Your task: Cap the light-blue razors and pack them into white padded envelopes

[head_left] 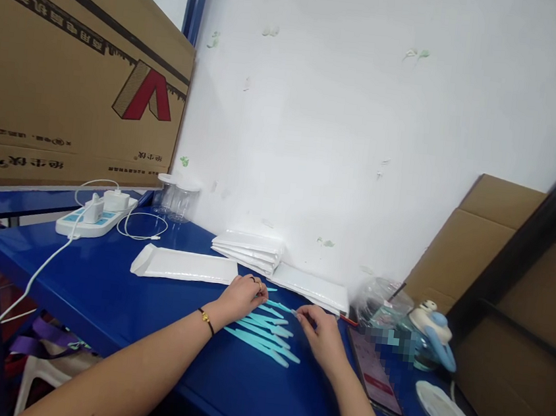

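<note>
Several thin light-blue plastic sticks (264,336) lie side by side on the blue table (100,289) between my hands. My left hand (241,297), with a ring and a bracelet, rests on their left ends, fingers curled down onto them. My right hand (321,335) touches their right ends, and its fingertips pinch the tip of one stick. A white padded envelope (185,266) lies flat just beyond my left hand, its flap open to the left.
A stack of white envelopes (248,248) and more envelopes (312,288) lie against the wall. A power strip (93,218) with chargers and cables sits far left, clear jars (177,201) behind it. A phone (374,374), a small fan (431,333) and cardboard boxes (522,293) are at right.
</note>
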Motion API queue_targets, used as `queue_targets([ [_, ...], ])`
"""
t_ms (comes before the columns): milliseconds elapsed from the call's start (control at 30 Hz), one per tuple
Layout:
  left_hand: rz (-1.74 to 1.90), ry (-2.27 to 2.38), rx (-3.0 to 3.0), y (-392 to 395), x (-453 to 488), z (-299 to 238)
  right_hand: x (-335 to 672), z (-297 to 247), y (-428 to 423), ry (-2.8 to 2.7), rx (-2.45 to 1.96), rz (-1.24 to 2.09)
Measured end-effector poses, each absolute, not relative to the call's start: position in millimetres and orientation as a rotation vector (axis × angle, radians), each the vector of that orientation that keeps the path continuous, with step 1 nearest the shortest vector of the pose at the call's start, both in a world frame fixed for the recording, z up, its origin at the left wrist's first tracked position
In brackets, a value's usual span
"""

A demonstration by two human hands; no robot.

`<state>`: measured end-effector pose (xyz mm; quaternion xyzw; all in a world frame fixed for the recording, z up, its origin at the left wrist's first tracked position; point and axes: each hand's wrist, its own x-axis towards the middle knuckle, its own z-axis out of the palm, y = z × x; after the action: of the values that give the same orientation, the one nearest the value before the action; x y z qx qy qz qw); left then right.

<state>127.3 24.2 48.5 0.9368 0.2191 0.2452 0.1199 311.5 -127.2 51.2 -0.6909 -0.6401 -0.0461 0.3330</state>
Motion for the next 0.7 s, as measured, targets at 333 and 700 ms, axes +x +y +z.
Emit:
queue_targets([
  [333,0.706,0.64,2.728,24,126,52,313,51,-127,-1.65,-1.79,-0.116],
  [700,0.637,0.586,2.756,22,128,47,314,53,-128,-1.64,-1.781,-0.051],
])
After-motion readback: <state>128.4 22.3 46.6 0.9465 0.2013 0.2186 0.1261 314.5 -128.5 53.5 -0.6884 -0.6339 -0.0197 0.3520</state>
